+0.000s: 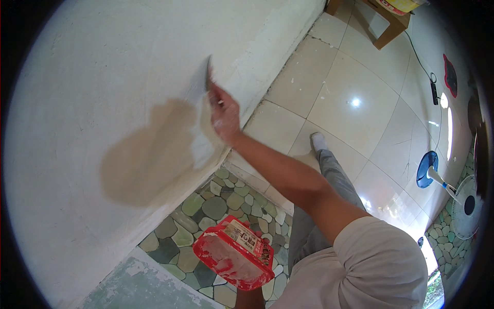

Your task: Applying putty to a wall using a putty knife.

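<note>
My right hand (225,116) is closed round a putty knife (208,72), its thin blade edge-on against the white wall (103,77). The knife's handle is mostly hidden in my fingers. Lower down, my left hand (250,297) supports a red plastic tub (231,262) from beneath; the tub covers nearly all of its fingers. Whitish paste coats the tub's inside and smears its rim. White residue also marks my right hand. A shadow of my upper body falls on the wall left of the knife.
Pebble-patterned flooring (213,206) lies below the tub, with cream tiles (355,98) beyond. A wooden stool (391,28) bears a yellow container (399,5) at the top right. A fan (468,205) with a blue base (426,169) and a cable (419,49) are at the right.
</note>
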